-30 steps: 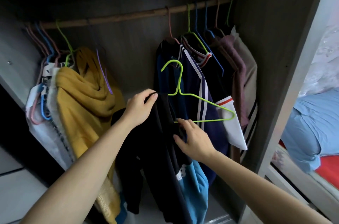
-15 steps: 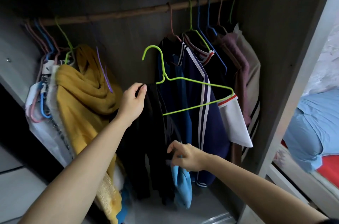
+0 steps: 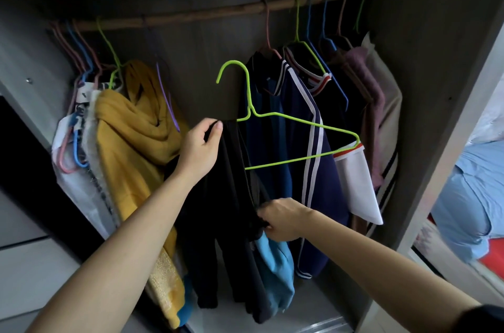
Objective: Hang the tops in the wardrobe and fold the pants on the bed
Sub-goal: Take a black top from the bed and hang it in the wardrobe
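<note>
A black top (image 3: 231, 212) with a light blue part (image 3: 275, 259) at its lower right hangs from a lime green hanger (image 3: 286, 119), half threaded onto it. The hanger's hook is free in the air below the wooden rail (image 3: 191, 14). My left hand (image 3: 201, 150) pinches the top's upper edge beside the hanger's neck. My right hand (image 3: 281, 219) grips the black cloth lower down. The hanger's right arm sticks out bare in front of a navy striped top (image 3: 302, 158).
Several tops hang on coloured hangers at the rail's right end, against the wardrobe's side wall (image 3: 425, 87). A mustard garment (image 3: 131, 136) and several bare hangers crowd the left end. The rail between them is bare. The bed (image 3: 469, 196) with blue cloth lies at far right.
The hanger and the black top rose and shifted left with my left hand. My right hand slid down from the hanger bar to the cloth lower down.
</note>
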The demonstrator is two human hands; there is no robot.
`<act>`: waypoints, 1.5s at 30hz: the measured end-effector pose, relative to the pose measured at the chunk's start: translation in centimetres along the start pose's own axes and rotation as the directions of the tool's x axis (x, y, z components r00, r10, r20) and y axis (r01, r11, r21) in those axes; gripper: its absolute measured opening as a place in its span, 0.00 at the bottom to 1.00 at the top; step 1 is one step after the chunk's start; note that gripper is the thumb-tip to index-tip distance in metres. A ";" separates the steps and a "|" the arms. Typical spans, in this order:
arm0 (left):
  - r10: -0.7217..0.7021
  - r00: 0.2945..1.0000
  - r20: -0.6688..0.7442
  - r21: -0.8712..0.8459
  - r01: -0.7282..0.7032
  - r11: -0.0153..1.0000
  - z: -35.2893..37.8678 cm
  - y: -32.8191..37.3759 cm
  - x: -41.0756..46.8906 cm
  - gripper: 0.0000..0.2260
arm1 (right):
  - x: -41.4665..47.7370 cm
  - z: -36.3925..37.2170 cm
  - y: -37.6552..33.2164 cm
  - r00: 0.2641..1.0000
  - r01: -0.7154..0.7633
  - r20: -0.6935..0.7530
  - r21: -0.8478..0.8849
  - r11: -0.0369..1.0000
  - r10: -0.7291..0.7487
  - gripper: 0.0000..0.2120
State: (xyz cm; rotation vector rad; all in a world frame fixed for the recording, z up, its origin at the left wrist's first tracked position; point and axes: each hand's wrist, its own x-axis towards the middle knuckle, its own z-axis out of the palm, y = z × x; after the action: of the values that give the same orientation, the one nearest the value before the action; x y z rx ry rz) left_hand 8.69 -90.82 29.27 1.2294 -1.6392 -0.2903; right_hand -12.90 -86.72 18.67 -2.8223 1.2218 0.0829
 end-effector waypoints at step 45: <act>0.064 0.995 0.080 0.004 -0.065 0.998 1.0 -2.0 -1.3 0.11 | -2.7 -8.6 7.3 0.847 0.042 -0.524 0.228 0.973 0.086 0.16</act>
State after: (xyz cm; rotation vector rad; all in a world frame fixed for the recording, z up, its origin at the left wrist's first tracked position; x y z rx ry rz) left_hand 9.00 -91.00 26.69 1.1806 -1.7463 -0.2967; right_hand -19.88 -90.50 27.16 -2.6983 1.2395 -0.8428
